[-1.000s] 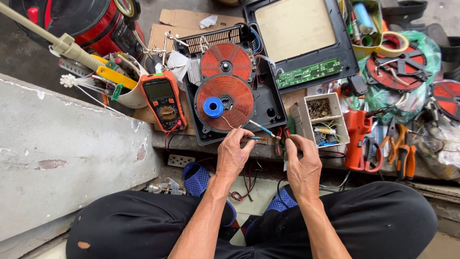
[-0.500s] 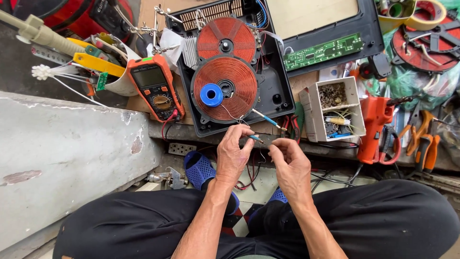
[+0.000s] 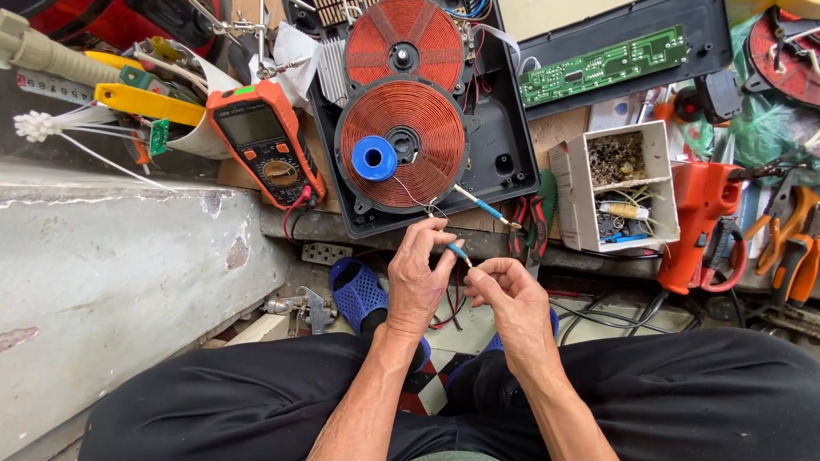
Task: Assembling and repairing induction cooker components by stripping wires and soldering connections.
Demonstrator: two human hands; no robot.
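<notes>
Beyond your knees, on the cluttered bench edge, sits the opened black cooker housing [image 3: 504, 128] with its two copper-red coils; the nearer coil [image 3: 401, 141] carries a blue solder spool [image 3: 374, 158] on its face. Left of the housing lies an orange multimeter [image 3: 265, 145], and to the right a white parts box [image 3: 615, 183] and red-handled pliers [image 3: 534, 224].

From the nearer coil's lower rim two thin leads run down toward you. One ends free in a blue-sleeved tip [image 3: 489, 209] pointing right, toward the pliers. The other, the blue-tipped wire [image 3: 459, 252], reaches the gap between your hands, its long axis slanting from upper left to lower right.

Your left hand [image 3: 418, 282] pinches that wire just above its blue sleeve, thumb and forefinger closed on it. Your right hand [image 3: 508, 294] sits just beside it, lower and to the right, fingertips drawn together at the sleeve's far end; whether they grip the tip itself or a fine strand from it, you cannot tell from this view. The wire's end points straight at your right fingertips, so that hand is nearer the tip, while the left is nearer the coil.
</notes>
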